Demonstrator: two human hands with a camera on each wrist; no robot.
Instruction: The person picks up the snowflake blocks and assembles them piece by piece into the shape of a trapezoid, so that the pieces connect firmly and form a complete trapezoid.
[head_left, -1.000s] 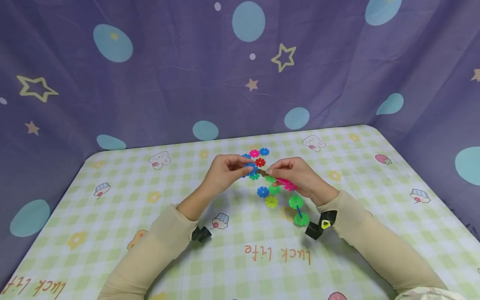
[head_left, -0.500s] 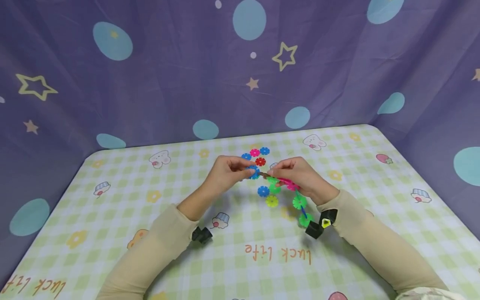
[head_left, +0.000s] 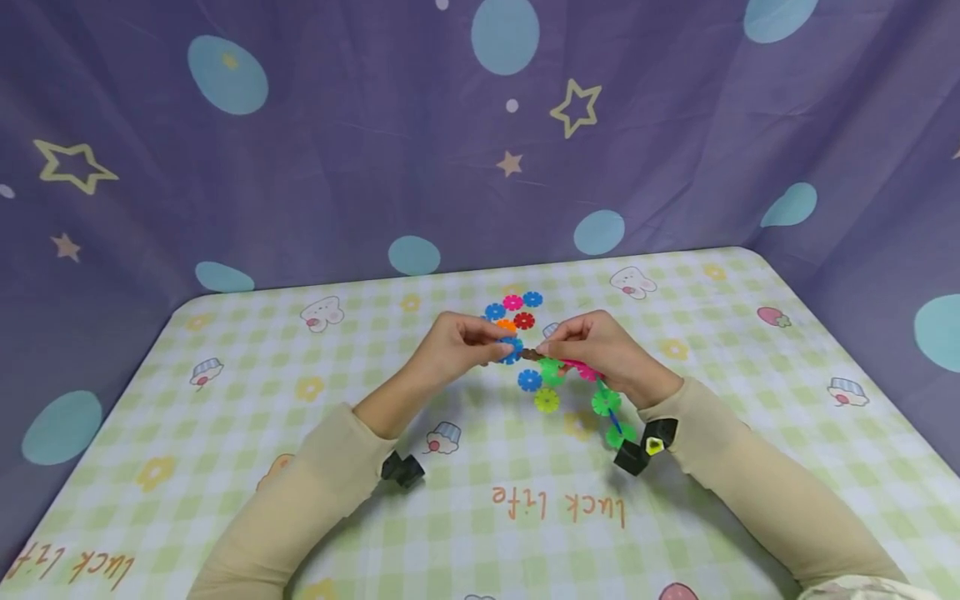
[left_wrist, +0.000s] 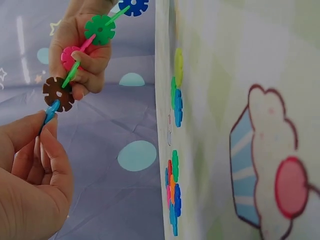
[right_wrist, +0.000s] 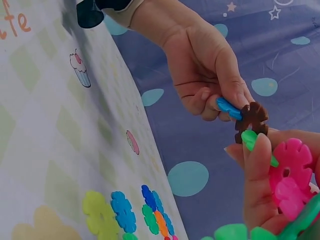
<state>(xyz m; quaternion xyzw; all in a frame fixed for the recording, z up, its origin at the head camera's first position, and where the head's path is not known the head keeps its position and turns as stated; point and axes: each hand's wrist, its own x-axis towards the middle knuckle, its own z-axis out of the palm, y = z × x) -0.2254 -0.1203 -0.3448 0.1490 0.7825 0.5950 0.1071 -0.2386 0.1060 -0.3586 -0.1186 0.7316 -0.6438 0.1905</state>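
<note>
I've got both forearms (head_left: 300, 500) angled in over the table (head_left: 450, 542), L hand (head_left: 461, 342) pinching the blue disc (left_wrist: 51, 111) btwn thumb + fingers, R hand (head_left: 600, 346) gripping chain (left_wrist: 96, 37) w/ curled fingers nr its brown disc (left_wrist: 52, 91), discs touching midair btwn hands, rest of chain below R hand.

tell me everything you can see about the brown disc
The brown disc is a thin, round, plastic-looking piece with a notched rim and a small central hole. It is held up off the table, crossed at opposite edges by a light blue disc, pinched by the left hand, and a bright green disc, gripped by the right hand. How deep the blue one sits is unclear.
</note>
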